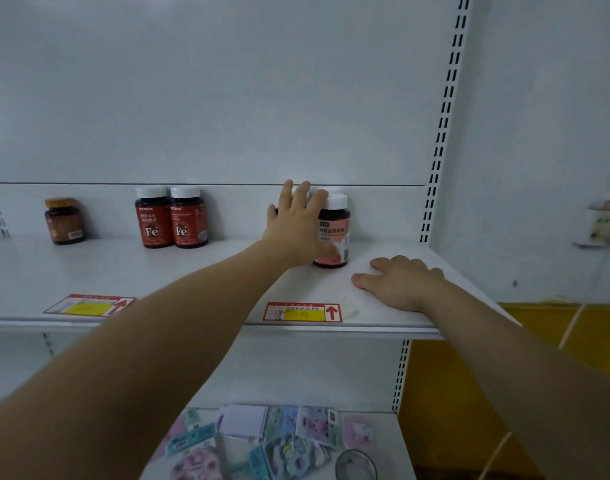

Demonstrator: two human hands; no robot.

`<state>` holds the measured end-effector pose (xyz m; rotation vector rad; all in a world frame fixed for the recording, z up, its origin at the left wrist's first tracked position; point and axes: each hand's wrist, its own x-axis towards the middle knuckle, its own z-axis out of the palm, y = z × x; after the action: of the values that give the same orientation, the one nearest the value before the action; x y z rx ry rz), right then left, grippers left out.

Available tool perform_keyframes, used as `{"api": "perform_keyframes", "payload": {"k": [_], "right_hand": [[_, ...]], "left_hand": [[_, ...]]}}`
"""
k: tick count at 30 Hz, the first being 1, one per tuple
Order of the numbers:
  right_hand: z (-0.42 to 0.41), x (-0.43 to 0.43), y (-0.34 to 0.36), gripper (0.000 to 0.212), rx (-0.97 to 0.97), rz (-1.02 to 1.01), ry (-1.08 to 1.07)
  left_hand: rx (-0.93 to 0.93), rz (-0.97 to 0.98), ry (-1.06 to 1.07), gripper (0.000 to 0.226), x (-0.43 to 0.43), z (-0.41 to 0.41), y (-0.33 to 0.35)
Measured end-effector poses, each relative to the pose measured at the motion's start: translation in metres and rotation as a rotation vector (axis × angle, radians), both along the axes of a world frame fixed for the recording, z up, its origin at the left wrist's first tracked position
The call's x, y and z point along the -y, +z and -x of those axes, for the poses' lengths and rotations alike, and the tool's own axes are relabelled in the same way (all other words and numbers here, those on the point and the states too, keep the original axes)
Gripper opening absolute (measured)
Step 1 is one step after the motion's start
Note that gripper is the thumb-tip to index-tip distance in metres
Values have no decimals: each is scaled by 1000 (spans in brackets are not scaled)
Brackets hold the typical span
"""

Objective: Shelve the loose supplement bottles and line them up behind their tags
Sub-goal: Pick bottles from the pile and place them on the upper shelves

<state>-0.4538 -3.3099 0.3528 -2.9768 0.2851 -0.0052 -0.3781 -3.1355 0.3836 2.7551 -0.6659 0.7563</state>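
Shelf (199,271) holds one pink-label bottle (334,233) upright near the back wall, with one more white cap (333,190) just behind it. Left hand (296,226) lies against the pink-label bottle's left side, fingers spread wide and nearly straight, thumb across its front; anything behind the palm is hidden. Right hand (404,282) rests flat on the shelf, right-front of the bottle, holding nothing. Two red Fe bottles (153,216) (188,216) stand touching, well left; one brown jar (64,221) stands farther left. Two price tags (301,312) (90,304) lie along the front edge.

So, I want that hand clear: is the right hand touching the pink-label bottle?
Apart. Head view shows bare shelf between right hand and pink-label bottle.
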Motion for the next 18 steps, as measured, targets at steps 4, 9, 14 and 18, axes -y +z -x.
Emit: {"api": "perform_keyframes", "payload": {"k": [4,9,14,18], "right_hand": [[-1,1,-1,76,0,-7,1],[0,1,0,75,28,-25,-7],[4,0,6,75,122,-130,-12],[6,-13,39,76,293,-143,39]], "left_hand": [[48,14,36,93,9,-4,-4],[39,-4,96,95,15,-2,-5],[0,-32,82,102,-5,13,6],[-91,54,-4,87,-49,45,20]]}}
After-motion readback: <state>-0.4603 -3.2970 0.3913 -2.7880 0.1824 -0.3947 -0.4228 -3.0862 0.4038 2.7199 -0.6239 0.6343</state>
